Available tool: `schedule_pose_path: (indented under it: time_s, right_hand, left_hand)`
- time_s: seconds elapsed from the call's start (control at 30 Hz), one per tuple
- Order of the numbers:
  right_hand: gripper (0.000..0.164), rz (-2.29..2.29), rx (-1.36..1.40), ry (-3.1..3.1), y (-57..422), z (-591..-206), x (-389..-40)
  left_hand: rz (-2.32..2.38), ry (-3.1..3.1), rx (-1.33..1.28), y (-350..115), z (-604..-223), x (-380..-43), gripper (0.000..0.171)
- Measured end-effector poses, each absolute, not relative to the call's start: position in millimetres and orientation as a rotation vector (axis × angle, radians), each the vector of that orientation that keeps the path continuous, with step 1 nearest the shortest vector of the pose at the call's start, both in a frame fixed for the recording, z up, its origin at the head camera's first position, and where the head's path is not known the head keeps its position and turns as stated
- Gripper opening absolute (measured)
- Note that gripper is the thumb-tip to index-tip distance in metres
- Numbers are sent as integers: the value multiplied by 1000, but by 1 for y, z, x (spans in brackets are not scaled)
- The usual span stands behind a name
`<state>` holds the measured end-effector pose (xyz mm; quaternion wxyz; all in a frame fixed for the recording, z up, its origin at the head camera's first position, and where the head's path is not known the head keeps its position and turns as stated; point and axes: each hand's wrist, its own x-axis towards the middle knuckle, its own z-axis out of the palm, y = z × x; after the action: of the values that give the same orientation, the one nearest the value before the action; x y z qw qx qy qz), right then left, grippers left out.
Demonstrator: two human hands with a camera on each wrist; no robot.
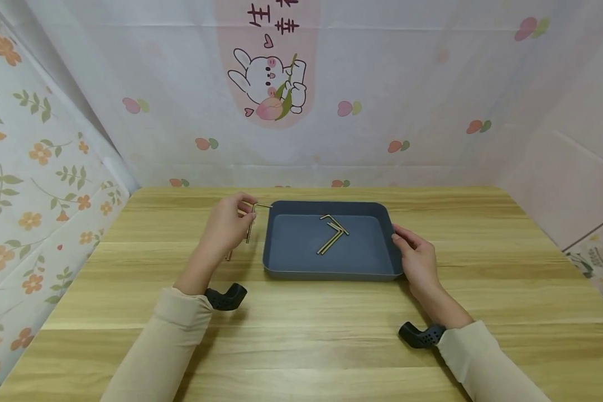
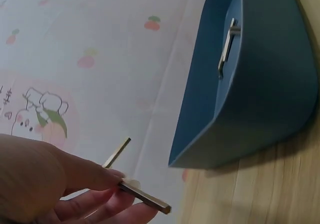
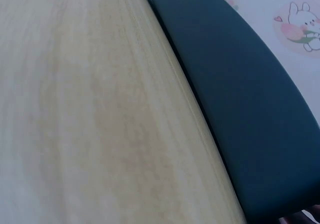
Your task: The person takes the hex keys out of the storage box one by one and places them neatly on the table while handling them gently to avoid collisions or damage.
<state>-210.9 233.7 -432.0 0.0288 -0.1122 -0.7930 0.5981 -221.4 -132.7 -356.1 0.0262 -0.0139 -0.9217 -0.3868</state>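
Observation:
My left hand [image 1: 226, 220] pinches a brass-coloured L-shaped hex key [image 1: 249, 233] between thumb and fingers, just left of the tray. In the left wrist view the hex key [image 2: 146, 197] sticks out past the fingertips, its hexagonal end showing. The grey-blue rectangular tray [image 1: 291, 245] lies on the table, and several similar hex keys [image 1: 330, 243] rest in a loose pile on its floor. With its thumb at the rim and fingers outside the wall, my right hand [image 1: 418, 257] holds the tray's right side. The right wrist view shows the tray's outer wall [image 3: 225, 94].
Beneath the left hand, part of another brass-coloured rod [image 1: 228, 255] shows on the wooden table [image 1: 321, 335]. A printed cloth [image 1: 362, 67] hangs behind the table, and a floral cloth [image 1: 40, 184] hangs on the left. Each wrist wears a black camera mount [image 1: 227, 297].

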Motion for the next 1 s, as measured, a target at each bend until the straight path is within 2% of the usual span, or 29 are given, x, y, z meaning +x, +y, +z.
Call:
schedule_pose_path:
  time_s: [0.33, 1.0]
  right_hand:
    - [44, 1876, -340, -2426, 233, -433, -211]
    - [45, 1876, -346, -2420, 234, -433, -212]
  left_hand:
    - [-1141, -2876, 16, -154, -363, -229, 32]
    - [-1036, -2953, 15, -180, -383, -237, 26]
